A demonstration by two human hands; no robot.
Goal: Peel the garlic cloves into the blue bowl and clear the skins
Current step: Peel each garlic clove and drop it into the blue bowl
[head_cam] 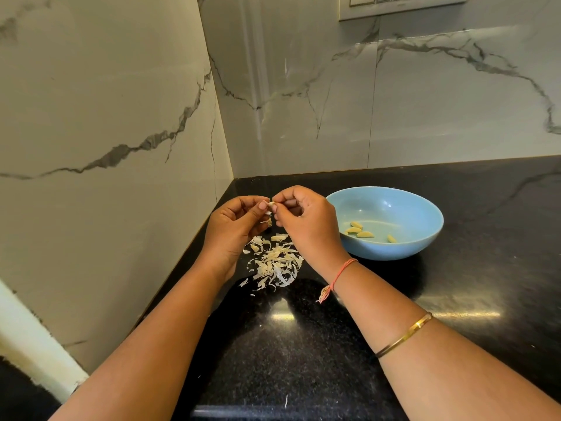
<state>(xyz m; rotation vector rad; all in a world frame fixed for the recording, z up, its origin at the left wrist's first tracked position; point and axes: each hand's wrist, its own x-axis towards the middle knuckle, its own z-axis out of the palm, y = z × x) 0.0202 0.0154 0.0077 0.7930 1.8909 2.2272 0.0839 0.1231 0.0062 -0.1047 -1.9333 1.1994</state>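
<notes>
A small garlic clove (270, 208) with papery skin is pinched between both hands above the black counter. My left hand (235, 226) holds it from the left with curled fingers, and my right hand (306, 223) pinches its top from the right. A strip of skin hangs down below the clove. A heap of pale garlic skins (274, 262) lies on the counter just under the hands. To the right stands the blue bowl (425, 214) with several peeled yellowish cloves (359, 230) in its bottom.
The black granite counter (303, 344) ends in a corner where two marble-patterned walls meet behind the hands. A switch plate (400, 4) is on the back wall at the top. A few skin scraps (285, 401) lie near the front edge.
</notes>
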